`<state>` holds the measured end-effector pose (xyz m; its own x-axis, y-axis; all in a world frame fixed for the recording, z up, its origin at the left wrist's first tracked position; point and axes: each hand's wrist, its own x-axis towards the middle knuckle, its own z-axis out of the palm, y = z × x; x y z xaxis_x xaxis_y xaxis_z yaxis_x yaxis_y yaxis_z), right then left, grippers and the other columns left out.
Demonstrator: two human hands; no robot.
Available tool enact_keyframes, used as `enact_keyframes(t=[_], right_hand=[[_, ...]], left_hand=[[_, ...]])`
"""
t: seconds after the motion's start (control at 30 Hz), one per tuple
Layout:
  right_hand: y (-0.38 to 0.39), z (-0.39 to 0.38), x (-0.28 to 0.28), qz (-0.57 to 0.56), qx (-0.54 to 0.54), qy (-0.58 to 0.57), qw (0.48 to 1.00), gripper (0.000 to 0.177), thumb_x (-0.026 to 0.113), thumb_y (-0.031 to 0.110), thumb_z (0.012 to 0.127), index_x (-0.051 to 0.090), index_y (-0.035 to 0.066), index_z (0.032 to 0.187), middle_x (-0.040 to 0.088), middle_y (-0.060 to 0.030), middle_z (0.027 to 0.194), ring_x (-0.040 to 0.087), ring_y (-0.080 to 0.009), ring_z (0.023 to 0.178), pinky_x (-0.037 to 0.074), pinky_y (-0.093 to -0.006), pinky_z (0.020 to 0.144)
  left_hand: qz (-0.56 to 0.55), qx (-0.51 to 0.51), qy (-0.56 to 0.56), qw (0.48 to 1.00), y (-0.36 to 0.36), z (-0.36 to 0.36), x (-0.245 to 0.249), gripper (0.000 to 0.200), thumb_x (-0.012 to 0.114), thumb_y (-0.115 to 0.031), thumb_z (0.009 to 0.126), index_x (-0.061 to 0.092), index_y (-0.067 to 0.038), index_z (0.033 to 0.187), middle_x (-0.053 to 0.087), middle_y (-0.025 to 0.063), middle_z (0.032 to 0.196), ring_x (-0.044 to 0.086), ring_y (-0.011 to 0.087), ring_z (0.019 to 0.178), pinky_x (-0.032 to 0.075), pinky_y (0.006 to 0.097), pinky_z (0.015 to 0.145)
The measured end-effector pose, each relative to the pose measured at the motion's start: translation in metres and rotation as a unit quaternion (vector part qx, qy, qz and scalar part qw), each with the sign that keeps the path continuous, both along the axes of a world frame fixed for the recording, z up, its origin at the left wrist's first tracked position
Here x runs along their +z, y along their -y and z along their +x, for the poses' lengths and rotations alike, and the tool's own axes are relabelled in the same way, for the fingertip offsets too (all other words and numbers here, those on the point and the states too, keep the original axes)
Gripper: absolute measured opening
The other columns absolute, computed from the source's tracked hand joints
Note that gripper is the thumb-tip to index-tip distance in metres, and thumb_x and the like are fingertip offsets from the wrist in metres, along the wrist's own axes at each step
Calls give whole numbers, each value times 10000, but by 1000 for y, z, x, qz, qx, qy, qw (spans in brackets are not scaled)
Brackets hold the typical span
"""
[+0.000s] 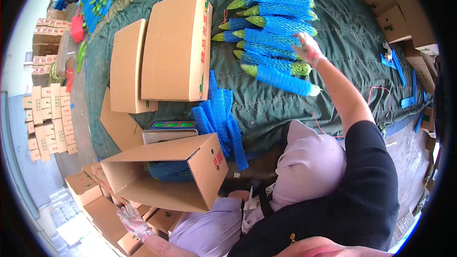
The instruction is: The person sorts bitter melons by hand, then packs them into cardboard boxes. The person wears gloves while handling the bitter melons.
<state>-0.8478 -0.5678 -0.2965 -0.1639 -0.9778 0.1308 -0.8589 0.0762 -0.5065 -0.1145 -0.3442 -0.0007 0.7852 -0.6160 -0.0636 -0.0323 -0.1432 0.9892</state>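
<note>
Closest to my camera is the black shirt (333, 200) of the person wearing it, with pale trousers (312, 162) just past it. From my remote seat I see the right hand (309, 51), in a whitish glove marked with red, stretched out to the right-hand ends of a row of long green vegetables in blue netting (273, 45). Its fingers are part-way open over those ends; I cannot tell whether they grip one. The row lies on a dark green sheet (342, 24), its nearest piece (281, 81) slanting. The left hand (134, 221), gloved alike, is spread open and holds nothing that I can see, just beside the lower edge of an open cardboard box (209, 176). Inside that box I make out more netting (169, 171) (the contents sit in shadow). Behind it is a scale (173, 125) with green displays, and near that lie loose blue nets (221, 114) and two large cartons (173, 50).
</note>
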Motion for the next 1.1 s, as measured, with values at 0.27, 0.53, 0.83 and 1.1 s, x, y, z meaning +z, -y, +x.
enact_keyframes(t=[0.27,0.53,0.83,1.1], right_hand=[[87,-29,-4,212,-16,-243,946,659,741,215,703,453,131,1290,564,-126,1208,570,-297,1113,458,-407,948],[28,-14,69,184,49,343,920,564,710,255,757,506,57,1244,617,-120,1118,596,-239,1028,461,-364,917],[-38,219,306,314,303,614,658,692,649,367,820,438,-32,1344,588,-138,1221,599,-193,1034,478,-311,905],[-40,514,270,354,506,271,738,788,671,358,738,408,-19,1378,594,-152,1187,570,-204,1067,433,-311,946]], left_hand=[[57,91,32,994,4,7,-17,710,507,-461,939,255,-9,1425,294,153,1476,331,311,1365,259,408,1118],[12,63,24,998,-10,-5,-1,652,452,-431,967,252,-40,1449,305,162,1487,333,311,1364,234,416,1128],[-158,-51,-59,984,-22,1,8,553,470,-387,952,399,-45,1380,409,129,1431,386,289,1319,271,456,1113],[-262,-12,-122,957,-51,-2,20,429,558,-250,940,464,-42,1303,513,122,1290,542,298,1120,467,405,924]])
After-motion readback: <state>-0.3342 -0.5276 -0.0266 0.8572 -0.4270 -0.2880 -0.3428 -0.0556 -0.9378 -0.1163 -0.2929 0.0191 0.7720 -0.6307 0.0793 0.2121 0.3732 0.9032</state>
